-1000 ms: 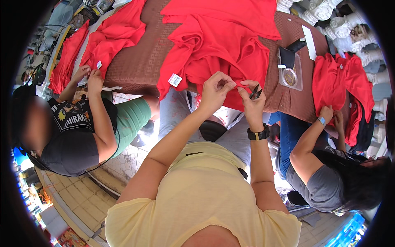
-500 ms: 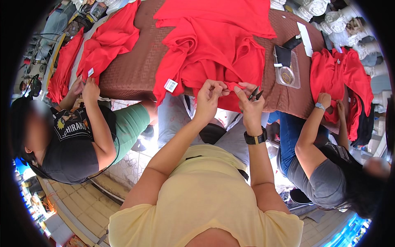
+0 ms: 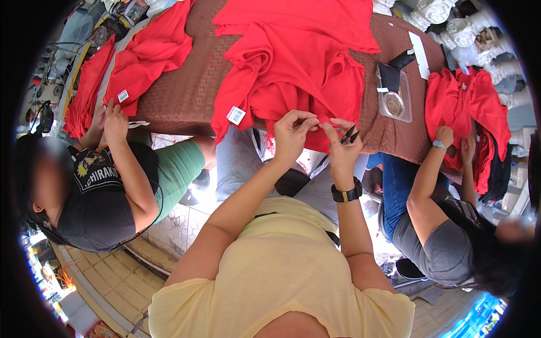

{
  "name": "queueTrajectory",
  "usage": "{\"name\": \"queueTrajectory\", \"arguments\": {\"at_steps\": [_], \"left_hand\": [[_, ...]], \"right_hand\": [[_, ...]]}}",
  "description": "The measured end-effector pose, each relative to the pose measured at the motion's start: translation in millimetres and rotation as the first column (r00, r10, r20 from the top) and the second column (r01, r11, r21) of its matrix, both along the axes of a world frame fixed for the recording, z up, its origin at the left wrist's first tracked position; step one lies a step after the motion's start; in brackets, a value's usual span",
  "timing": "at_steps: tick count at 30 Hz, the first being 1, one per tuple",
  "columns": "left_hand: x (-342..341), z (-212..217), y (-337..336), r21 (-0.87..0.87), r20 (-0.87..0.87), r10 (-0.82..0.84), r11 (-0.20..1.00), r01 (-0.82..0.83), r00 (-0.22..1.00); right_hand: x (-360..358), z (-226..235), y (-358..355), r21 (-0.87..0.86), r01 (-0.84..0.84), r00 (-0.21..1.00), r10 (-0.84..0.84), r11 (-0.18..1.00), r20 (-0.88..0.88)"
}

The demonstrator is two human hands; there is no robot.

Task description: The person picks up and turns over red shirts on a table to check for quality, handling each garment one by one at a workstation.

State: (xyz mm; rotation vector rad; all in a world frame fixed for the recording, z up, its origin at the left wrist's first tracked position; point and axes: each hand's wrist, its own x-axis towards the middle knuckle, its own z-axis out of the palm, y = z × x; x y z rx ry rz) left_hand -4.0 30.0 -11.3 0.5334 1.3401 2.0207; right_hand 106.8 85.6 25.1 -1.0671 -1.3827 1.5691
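A red garment (image 3: 298, 67) is spread over the table in front of me, its near edge hanging past the table's edge. My left hand (image 3: 293, 135) pinches a bit of its red cloth between thumb and fingertips. Close beside it, my right hand (image 3: 345, 151) pinches the same bit of cloth with thumb and forefinger. Between that hand's fingers sits a small black two-pointed tool that looks like thread snips (image 3: 349, 135), its tips pointing up and right. A white tag (image 3: 235, 115) lies on the garment's left part.
Brown cloth (image 3: 197, 73) covers the table. A clear plastic box (image 3: 401, 104) with a dark pouch and a round item lies to the right, near a white strip (image 3: 418, 54). Co-workers on both sides handle red garments (image 3: 152, 56) (image 3: 451, 101). White bundles (image 3: 468, 28) stand far right.
My left fingers have turned and drawn in more tightly at the cloth. The right hand has shifted slightly, still with the snips. The left co-worker's hands have moved a little on their garment.
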Motion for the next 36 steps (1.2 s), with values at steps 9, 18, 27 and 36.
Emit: {"name": "queueTrajectory", "arguments": {"at_steps": [9,18,27,36], "left_hand": [[-5,-4,-2,-0.077,-0.017,-0.211,0.975,0.209,0.977],[-3,-8,0,-0.004,0.027,-0.221,0.975,0.222,0.975],[-3,-7,-5,-0.054,-0.046,-0.254,0.966,0.252,0.966],[-14,18,-34,-0.298,-0.403,-0.474,0.877,0.378,0.783]], "right_hand": [[7,11,8,0.078,-0.103,0.995,0.103,0.992,0.011],[16,23,-6,0.128,-0.368,0.857,0.283,0.921,0.431],[7,13,5,0.041,-0.339,0.838,0.281,0.94,0.467],[20,-22,28,-0.154,-0.276,0.949,0.294,0.949,0.112]]}}
